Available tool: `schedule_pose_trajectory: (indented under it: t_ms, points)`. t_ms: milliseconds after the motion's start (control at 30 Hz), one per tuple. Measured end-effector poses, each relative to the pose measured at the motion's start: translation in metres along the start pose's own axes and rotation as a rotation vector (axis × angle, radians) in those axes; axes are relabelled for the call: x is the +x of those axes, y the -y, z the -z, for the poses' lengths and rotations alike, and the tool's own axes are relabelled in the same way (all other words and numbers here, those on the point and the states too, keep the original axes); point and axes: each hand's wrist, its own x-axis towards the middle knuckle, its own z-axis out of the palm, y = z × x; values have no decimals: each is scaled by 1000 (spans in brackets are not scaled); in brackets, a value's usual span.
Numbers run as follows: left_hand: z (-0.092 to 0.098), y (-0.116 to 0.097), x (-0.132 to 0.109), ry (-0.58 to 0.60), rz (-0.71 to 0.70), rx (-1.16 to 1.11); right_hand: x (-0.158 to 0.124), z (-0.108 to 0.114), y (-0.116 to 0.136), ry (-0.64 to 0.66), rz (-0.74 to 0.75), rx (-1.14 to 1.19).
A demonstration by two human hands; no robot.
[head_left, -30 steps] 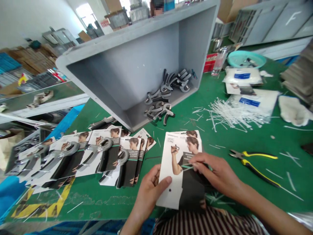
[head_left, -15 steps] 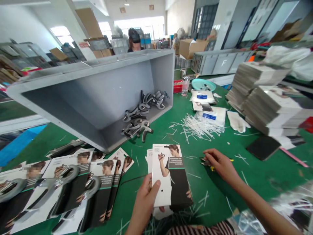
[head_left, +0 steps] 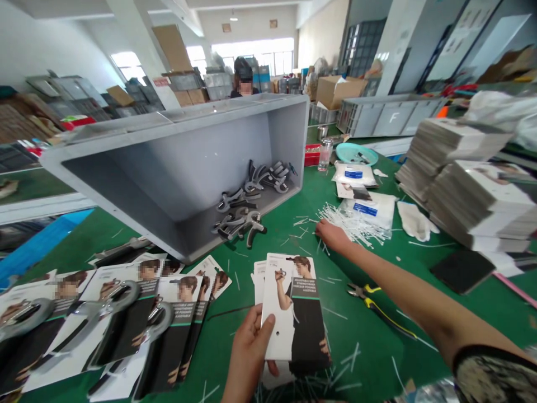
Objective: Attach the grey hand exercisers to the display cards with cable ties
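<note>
My left hand (head_left: 250, 347) grips a printed cardboard packaging card (head_left: 277, 330) by its left edge, thumb on the front. Behind it, more white card shows. At the left edge of a loose pile of white cable ties (head_left: 354, 221), my right hand (head_left: 333, 235) has its fingers bent down and together; whatever is between the fingertips is hidden. A pair of yellow-and-black cutting pliers (head_left: 380, 310) lies on the table below my right forearm. Hand grip strengtheners (head_left: 119, 296) rest on matching cards at the left.
A grey bin (head_left: 180, 162) lies tipped toward me, with several loose grip strengtheners (head_left: 241, 221) inside. Tall stacks of cards (head_left: 461, 184), a black flat object (head_left: 461, 271), a glove (head_left: 415, 221) and a turquoise plate (head_left: 356, 153) are at the right. A co-worker (head_left: 244, 78) is behind the bin.
My right hand has left the pliers on the table and moved up and left to the cable ties. My left hand still holds the card; the view has shifted slightly.
</note>
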Motion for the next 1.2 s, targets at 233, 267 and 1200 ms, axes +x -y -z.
schedule_pose_trajectory:
  t_ms: [233,267,1200]
  points:
    - [-1,-2,0,-15,7,10,23,33,-5,-148,12,115]
    - [-2,-2,0,-20,7,12,25,42,-5,-189,12,150]
    - [-20,-53,-18,164,-150,-27,-128,40,178,142,176,1198]
